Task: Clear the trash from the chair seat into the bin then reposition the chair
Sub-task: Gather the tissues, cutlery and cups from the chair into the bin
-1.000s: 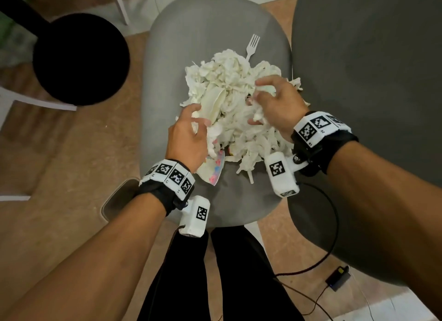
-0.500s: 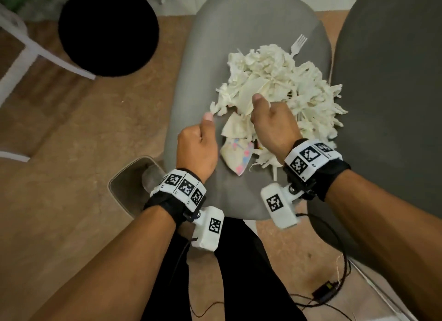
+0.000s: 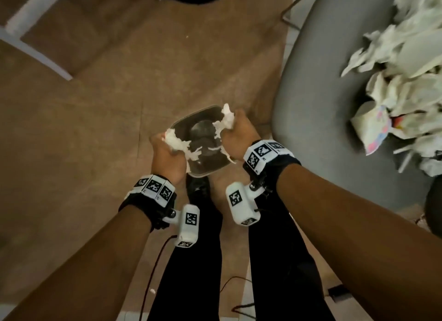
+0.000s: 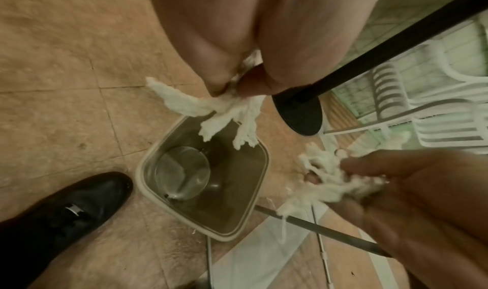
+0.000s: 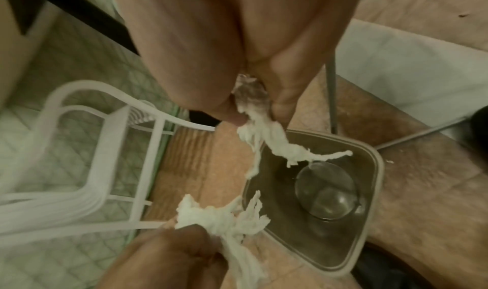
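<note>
Two fistfuls of torn, fluffy white paper are gripped above the square, round-cornered bin [image 3: 191, 119]: one wad [image 3: 178, 144] by the left hand [image 3: 167, 158], another wad [image 3: 224, 123] by the right hand [image 3: 239, 136]. One clear round cup [image 4: 182, 173] lies inside. A crumpled heap [image 3: 401, 64] is left on the smooth grey chair seat [image 3: 318, 105].

A white slatted chair [image 5: 79, 147] stands on the tiled floor [image 3: 95, 129]. A black round base [image 4: 301, 113] carries a black pole. A black shoe [image 4: 66, 214] is planted on the tiles.
</note>
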The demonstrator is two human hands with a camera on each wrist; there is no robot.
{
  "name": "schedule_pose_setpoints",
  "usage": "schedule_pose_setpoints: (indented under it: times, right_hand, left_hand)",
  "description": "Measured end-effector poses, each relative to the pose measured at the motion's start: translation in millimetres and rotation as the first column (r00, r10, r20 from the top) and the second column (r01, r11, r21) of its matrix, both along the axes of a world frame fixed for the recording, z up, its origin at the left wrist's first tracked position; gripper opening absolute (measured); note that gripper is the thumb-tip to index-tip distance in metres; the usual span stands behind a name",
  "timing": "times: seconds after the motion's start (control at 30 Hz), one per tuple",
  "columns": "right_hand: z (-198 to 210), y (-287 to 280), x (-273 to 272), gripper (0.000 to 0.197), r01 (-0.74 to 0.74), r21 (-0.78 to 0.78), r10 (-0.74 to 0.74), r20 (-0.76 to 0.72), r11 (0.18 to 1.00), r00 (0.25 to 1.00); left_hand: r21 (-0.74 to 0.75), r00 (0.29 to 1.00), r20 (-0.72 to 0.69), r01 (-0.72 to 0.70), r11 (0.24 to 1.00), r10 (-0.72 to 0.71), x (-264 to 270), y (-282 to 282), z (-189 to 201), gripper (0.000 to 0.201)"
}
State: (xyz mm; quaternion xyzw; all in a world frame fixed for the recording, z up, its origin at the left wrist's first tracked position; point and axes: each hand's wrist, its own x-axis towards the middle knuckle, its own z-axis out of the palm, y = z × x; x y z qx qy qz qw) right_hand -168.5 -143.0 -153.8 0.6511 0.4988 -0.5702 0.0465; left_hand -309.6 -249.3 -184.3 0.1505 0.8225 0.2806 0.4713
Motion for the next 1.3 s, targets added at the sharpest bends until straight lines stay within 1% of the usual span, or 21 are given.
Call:
schedule_pose_setpoints:
  times: [0.03, 0.1, 0.2, 0.23, 0.27, 0.3, 0.37, 0.43, 0.53, 0.67, 0.77, 0.87, 0.97, 1.0, 1.03, 1.1, 1.13, 1.17, 1.2, 1.23, 1.3]
  right_hand:
    - [-14.3, -3.0, -2.6, 0.037, 0.011, -0.008, -0.011, 0.007, 1.0, 1.0]
    - [-40.5, -9.5, -6.7, 0.057, 0.004, -0.044, -0.003, 0.016, 0.999, 1.0]
    - [-65.0, -20.1, -7.7, 0.078, -0.061, -0.065, 0.064, 0.05, 0.996, 0.997]
    - [-66.8, -22.8, -6.4, 0.085, -0.064, -0.05, 0.067, 0.059, 0.997, 0.996]
    - [-71.4, -25.5, -3.6, 0.088, -0.06, -0.039, 0.062, 0.066, 0.997, 0.996]
    - [-69.9, -27.2, -1.3, 0.09, -0.055, -0.038, 0.057, 0.062, 0.998, 0.996]
    - [-69.4, -29.7, 6.0, 0.092, -0.034, -0.051, 0.037, 0.045, 0.998, 0.998]
    - [-51.8, -28.4, 10.8, 0.083, -0.025, -0.065, 0.026, 0.015, 0.998, 1.0]
    - [-17.0, -17.2, 19.9, 0.054, -0.12, 0.006, 0.121, -0.05, 0.993, 0.991]
    - [45.3, 18.4, 49.3, 0.037, -0.167, 0.066, 0.176, -0.152, 0.984, 0.973]
    - [94.3, 54.0, 94.0, 0.019, -0.124, 0.168, 0.152, -0.167, 0.978, 0.974]
    - [126.7, 87.8, 157.1, 0.02, -0.031, 0.27, 0.072, -0.143, 0.962, 0.987]
    - [141.9, 110.4, 228.5, 0.022, 0.083, 0.309, -0.05, -0.112, 0.947, 0.992]
    - [144.0, 114.2, 251.9, 0.024, 0.091, 0.303, -0.066, -0.091, 0.948, 0.994]
    - [143.7, 116.1, 272.3, 0.024, 0.088, 0.289, -0.072, -0.066, 0.953, 0.995]
    - [139.5, 116.3, 307.7, 0.025, 0.069, 0.295, -0.067, -0.017, 0.953, 0.998]
    - [136.5, 114.5, 320.6, 0.026, 0.057, 0.307, -0.063, 0.01, 0.95, 0.998]
    - [134.0, 112.3, 332.4, 0.026, 0.053, 0.317, -0.065, 0.03, 0.947, 0.997]
    - [131.6, 110.3, 341.1, 0.026, 0.057, 0.33, -0.071, 0.032, 0.942, 0.997]
    - [130.1, 108.5, 347.7, 0.026, 0.063, 0.345, -0.078, 0.03, 0.937, 0.997]
    - [128.8, 107.3, 357.0, 0.027, 0.053, 0.384, -0.069, 0.027, 0.922, 0.997]
  left_hand:
    - [0.0, 1.0, 0.006, -0.004, 1.0, 0.004, -3.1, -3.0, -10.7, 0.048]
    - [0.039, 0.999, 0.045, -0.008, 0.999, 0.007, -6.9, -7.6, -31.5, 0.052]
    - [0.022, 0.985, 0.17, 0.01, 1.0, -0.014, -5.8, -13.5, -53.3, 0.059]
    - [-0.01, 0.97, 0.24, -0.028, 1.0, 0.03, -5.6, -14.8, -56.2, 0.062]
    - [-0.023, 0.948, 0.309, -0.076, 0.997, 0.079, -4.4, -16.0, -56.7, 0.061]
    - [-0.042, 0.934, 0.338, -0.105, 0.994, 0.113, -4.7, -18.3, -56.6, 0.057]
    - [-0.052, 0.951, 0.298, -0.067, 0.996, 0.079, -8.1, -21.2, -50.1, 0.047]
    - [-0.041, 0.976, 0.218, 0.007, 0.999, 0.002, -13.1, -20.9, -38.2, 0.038]
    - [-0.006, 0.983, 0.16, 0.093, 0.996, -0.091, -15.1, -4.7, -8.6, 0.027]
    - [0.045, 0.967, 0.034, 0.25, 0.967, -0.251, 4.8, 44.2, 39.6, 0.019]
    - [0.078, 0.901, -0.049, 0.434, 0.898, -0.431, 43.4, 95.1, 72.3, 0.016]
    - [0.178, 0.801, -0.141, 0.598, 0.781, -0.582, 104.3, 146.0, 97.0, 0.017]
    - [0.224, 0.717, -0.132, 0.695, 0.684, -0.685, 173.7, 180.6, 104.0, 0.015]
    - [0.215, 0.674, -0.126, 0.735, 0.643, -0.728, 197.2, 186.0, 103.9, 0.017]
    - [0.192, 0.626, -0.123, 0.776, 0.601, -0.77, 220.4, 188.0, 106.3, 0.025]
    - [0.091, 0.509, -0.137, 0.861, 0.501, -0.85, 260.8, 183.4, 107.0, 0.056]
    - [0.036, 0.474, -0.148, 0.88, 0.474, -0.868, 275.8, 178.9, 104.9, 0.072]
    - [0.006, 0.474, -0.16, 0.878, 0.479, -0.866, 288.9, 174.5, 101.2, 0.086]
    - [0.003, 0.504, -0.167, 0.86, 0.51, -0.848, 297.7, 170.8, 97.2, 0.095]
    - [0.016, 0.552, -0.16, 0.83, 0.557, -0.818, 303.3, 168.9, 93.7, 0.099]
    - [0.039, 0.635, -0.113, 0.772, 0.635, -0.764, 308.8, 170.1, 90.9, 0.097]
